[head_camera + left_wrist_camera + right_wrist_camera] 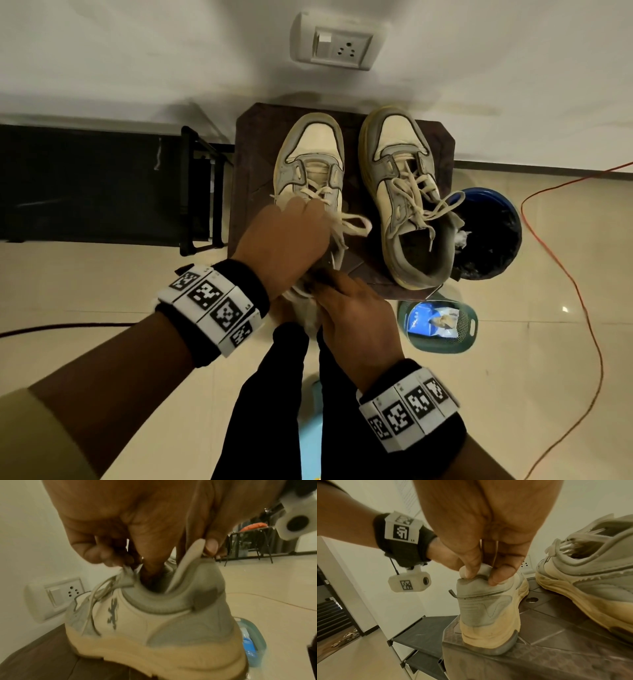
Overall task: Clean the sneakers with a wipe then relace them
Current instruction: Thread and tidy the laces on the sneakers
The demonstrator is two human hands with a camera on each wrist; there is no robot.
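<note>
Cream-and-grey leather, yellowed soles: 2 sneakers on a dark brown stool surface point(250, 164), toes pointing away toward the wall.

Nearest: right hand point(356, 308) at the heel of the left sneaker point(310, 161). Grip closed, thumb and fingertips point(498, 580) pinching the heel collar along with a pale wad, prob. the wipe point(483, 568) — can't confirm. Left hand point(284, 240) just beyond, over the ankle opening; one finger pushed down inside the shoe, others curled at the tongue and laces point(342, 219). So both hands hold the same shoe, R behind, L in front.

Key relation: shoe's long axis runs straight away from the person, heel nearest. Judging by this, any wipe stroke goes heel-to-toe, away from the R grip, L hand bracing.

Right sneaker point(404, 192) alongside, untouched, laces loose.

Farther right on floor: 1 blue bin point(493, 233), 1 green basket point(442, 325) holding a blue packet.

Count: 2 shoes, 1 possible wipe.
</note>
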